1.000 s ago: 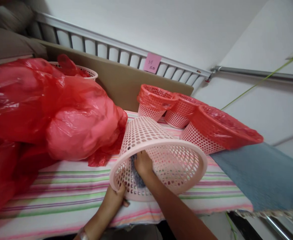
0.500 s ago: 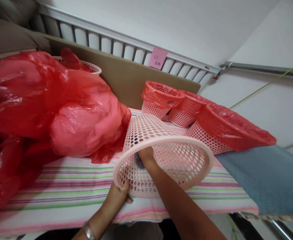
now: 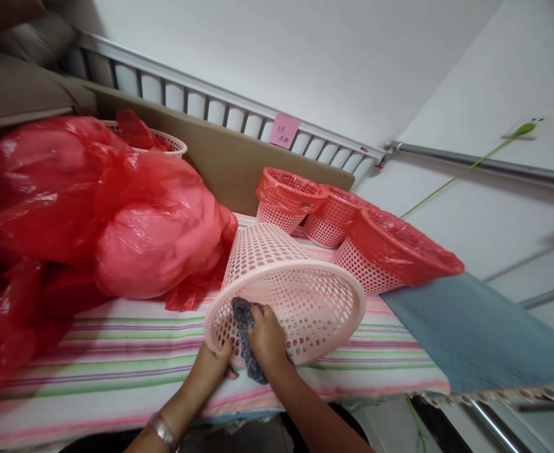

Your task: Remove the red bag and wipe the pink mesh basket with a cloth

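Observation:
A pale pink perforated basket (image 3: 262, 248) lies on its side on the striped cloth (image 3: 130, 352), its wide mouth facing me. My left hand (image 3: 214, 365) grips the lower left of its rim, thumb over the edge. At the mouth, my right hand (image 3: 266, 338) is closed on a dark grey cloth (image 3: 245, 333), which hangs down across the lower rim. A silver band circles my left wrist.
Red plastic bags (image 3: 158, 239) are heaped at the left, a white basket (image 3: 175, 146) behind them. Three baskets lined with red bags (image 3: 395, 245) stand behind and right. A board and white railing (image 3: 196, 104) run along the back; blue fabric (image 3: 475, 333) lies right.
My right hand has come out from deep inside the basket to its mouth, bringing the grey cloth into fuller view. My left hand still holds the rim. The view has shifted slightly.

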Available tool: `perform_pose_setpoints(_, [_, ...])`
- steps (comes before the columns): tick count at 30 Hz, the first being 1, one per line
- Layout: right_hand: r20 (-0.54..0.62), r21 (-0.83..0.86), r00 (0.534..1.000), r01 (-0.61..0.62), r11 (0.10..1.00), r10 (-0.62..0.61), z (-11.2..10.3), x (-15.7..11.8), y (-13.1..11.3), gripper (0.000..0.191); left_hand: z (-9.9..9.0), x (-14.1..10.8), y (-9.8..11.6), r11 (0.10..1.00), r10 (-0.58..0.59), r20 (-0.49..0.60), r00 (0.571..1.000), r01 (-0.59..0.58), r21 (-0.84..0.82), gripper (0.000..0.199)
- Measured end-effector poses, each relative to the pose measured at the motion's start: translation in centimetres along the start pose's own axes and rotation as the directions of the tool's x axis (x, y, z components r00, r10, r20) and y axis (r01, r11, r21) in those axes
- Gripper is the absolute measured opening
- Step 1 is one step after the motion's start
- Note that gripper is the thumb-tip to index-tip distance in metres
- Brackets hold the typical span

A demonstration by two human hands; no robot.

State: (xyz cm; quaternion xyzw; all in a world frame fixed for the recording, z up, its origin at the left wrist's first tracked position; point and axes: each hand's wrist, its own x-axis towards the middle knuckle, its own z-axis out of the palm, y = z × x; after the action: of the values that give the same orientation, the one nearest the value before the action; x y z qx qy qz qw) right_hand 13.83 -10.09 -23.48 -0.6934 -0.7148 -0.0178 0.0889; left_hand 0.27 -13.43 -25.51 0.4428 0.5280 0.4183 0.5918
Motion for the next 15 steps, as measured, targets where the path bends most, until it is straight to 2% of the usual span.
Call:
perform_pose_setpoints(6, [0.035,0.000,0.999,-0.030,1.000,0.030,-0.4,-1.1,-0.3,0.034,-0.2,0.1,0.1,0.998,0.031,0.053,0.998,-0.028,-0.058,0.058])
perform_pose_setpoints(15, [0.057,0.022,0.998,-0.026,0.999,0.025,-1.0,-2.2,-0.6,0.030,-0.3,0.5,-0.9,0.999,0.029,0.037,0.999,-0.028,-0.038,0.056])
